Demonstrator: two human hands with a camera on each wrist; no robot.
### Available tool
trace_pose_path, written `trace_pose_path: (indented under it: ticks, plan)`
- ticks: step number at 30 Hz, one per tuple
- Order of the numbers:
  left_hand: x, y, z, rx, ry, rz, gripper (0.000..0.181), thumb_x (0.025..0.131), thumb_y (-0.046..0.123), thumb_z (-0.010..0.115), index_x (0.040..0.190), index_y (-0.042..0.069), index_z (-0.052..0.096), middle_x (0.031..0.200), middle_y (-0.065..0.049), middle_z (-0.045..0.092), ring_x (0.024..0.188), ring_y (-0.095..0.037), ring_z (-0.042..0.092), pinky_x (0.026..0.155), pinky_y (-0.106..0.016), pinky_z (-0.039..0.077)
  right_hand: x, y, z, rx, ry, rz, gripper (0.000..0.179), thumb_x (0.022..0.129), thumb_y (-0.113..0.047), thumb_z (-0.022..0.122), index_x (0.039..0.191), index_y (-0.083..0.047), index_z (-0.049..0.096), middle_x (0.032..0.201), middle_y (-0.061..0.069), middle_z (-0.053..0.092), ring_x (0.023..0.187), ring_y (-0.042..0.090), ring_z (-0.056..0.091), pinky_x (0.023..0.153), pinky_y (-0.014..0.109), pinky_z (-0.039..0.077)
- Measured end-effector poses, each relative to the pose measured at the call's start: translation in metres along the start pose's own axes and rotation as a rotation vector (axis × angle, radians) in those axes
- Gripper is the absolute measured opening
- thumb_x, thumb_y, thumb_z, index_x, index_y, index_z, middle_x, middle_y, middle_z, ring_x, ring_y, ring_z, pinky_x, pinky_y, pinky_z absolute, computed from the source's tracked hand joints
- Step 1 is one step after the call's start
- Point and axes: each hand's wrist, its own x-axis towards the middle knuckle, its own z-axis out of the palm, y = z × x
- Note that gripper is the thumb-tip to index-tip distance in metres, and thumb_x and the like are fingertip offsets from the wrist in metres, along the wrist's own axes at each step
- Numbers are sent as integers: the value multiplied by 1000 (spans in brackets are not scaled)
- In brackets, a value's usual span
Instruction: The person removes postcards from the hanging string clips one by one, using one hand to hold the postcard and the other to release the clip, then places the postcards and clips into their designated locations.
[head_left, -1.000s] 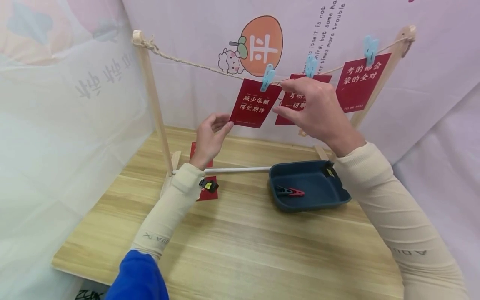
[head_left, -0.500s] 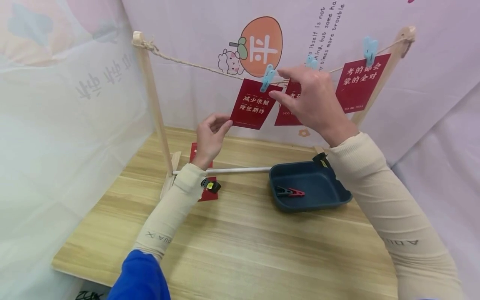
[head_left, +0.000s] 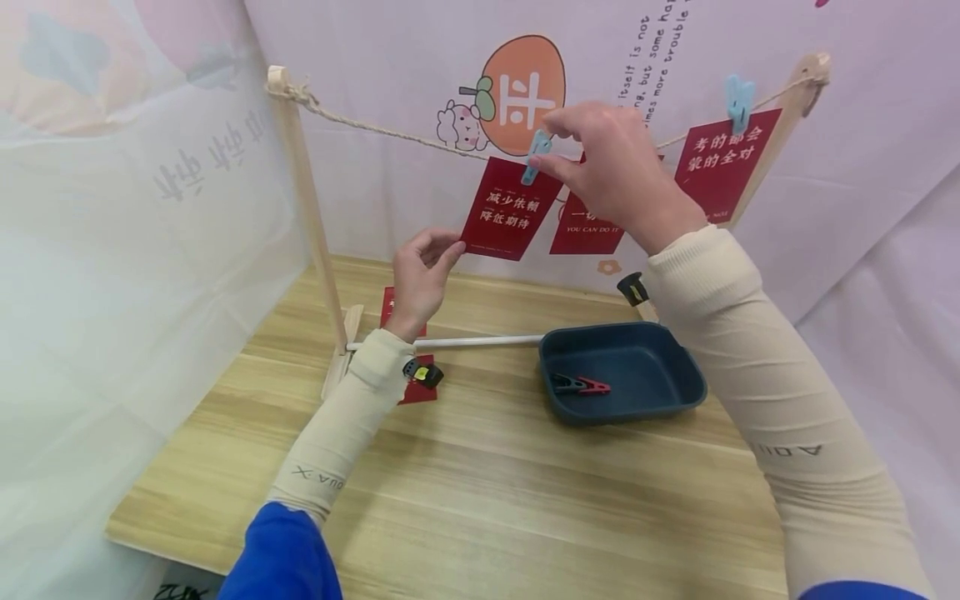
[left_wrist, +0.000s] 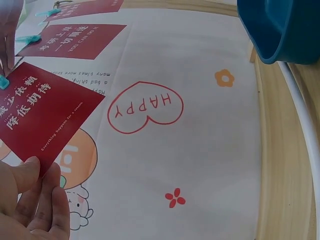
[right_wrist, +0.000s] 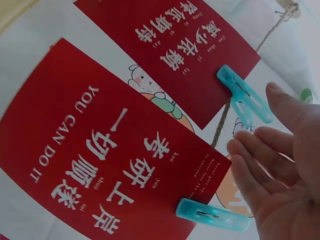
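Note:
In the head view a red card (head_left: 504, 218) with white writing hangs from the twine, held at its top right by a light-blue clothespin (head_left: 537, 157). My left hand (head_left: 420, 283) pinches the card's lower left corner between thumb and fingers, as the left wrist view confirms on the same card (left_wrist: 47, 107). At the clothespin is my right hand (head_left: 618, 171), thumb and fingers spread to either side of its handles. From the right wrist view, a small gap seems to separate the fingertips from the clothespin (right_wrist: 245, 97); the pin's jaws bite the card.
Two more red cards, one middle (head_left: 588, 233) and one right (head_left: 727, 167), hang from the twine (head_left: 390, 129) between wooden posts. A dark blue basin (head_left: 637, 408) holds dark and red clothespins (head_left: 592, 386). Red cards (head_left: 420, 392) lie partly behind my left arm.
My right hand has moved left and slightly up, from in front of the middle card to the clothespin on the left card. My left hand keeps its pinch, nearly still.

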Motion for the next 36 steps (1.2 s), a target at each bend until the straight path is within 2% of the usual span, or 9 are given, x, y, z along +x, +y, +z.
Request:
trace_pose_path:
  ticks: [6, 15, 18, 22, 25, 31, 36]
  plan:
    - [-1, 1, -1, 0, 0, 0, 21, 101, 11, 72, 117, -3, 72, 117, -20, 75, 105, -28, 75, 89, -20, 60, 9, 0, 0, -9, -88, 71, 54, 103, -31, 69, 154, -16, 56, 155, 12, 60, 145, 31, 56, 119, 46, 49]
    - [-1, 1, -1, 11, -11, -7, 21, 101, 11, 72, 117, -2, 72, 117, -19, 75, 107, -28, 75, 96, -27, 61, 15, 1, 2, 30, -116, 103, 46, 103, -30, 68, 146, -12, 63, 143, 13, 68, 137, 31, 63, 118, 43, 51]
    - [-1, 2, -1, 10, -11, -6, 21, 101, 11, 72, 117, -2, 72, 117, -19, 75, 107, -28, 75, 96, -28, 61, 16, 3, 1, 41, -98, 88, 41, 101, -29, 71, 137, -9, 69, 133, 15, 73, 127, 30, 68, 114, 43, 55]
    - [-1, 3, -2, 8, -6, -5, 21, 101, 11, 72, 117, -2, 72, 117, -19, 75, 107, -29, 74, 96, -28, 61, 16, 3, 0, 35, -46, 49, 34, 98, -31, 76, 122, -7, 77, 116, 15, 79, 110, 28, 75, 103, 41, 59]
    - [-1, 2, -2, 4, -4, -11, 21, 101, 12, 73, 117, -2, 72, 117, -19, 75, 108, -29, 75, 96, -28, 61, 16, 2, 0, 16, -13, 33, 32, 97, -33, 78, 116, -7, 80, 111, 15, 81, 103, 27, 76, 93, 36, 59]
    - [-2, 1, -2, -3, -7, -28, 22, 101, 14, 73, 117, -1, 72, 118, -18, 75, 109, -27, 75, 99, -30, 61, 16, 0, -2, 12, 43, 3, 28, 97, -30, 78, 111, -6, 82, 108, 14, 82, 98, 26, 78, 76, 17, 51]
    - [-3, 2, -1, -15, -19, -31, 22, 101, 15, 73, 117, -1, 73, 117, -18, 75, 109, -28, 75, 100, -32, 62, 15, 0, -2, 18, 93, -17, 23, 100, -23, 74, 107, -3, 83, 110, 14, 82, 102, 28, 79, 72, 11, 48]
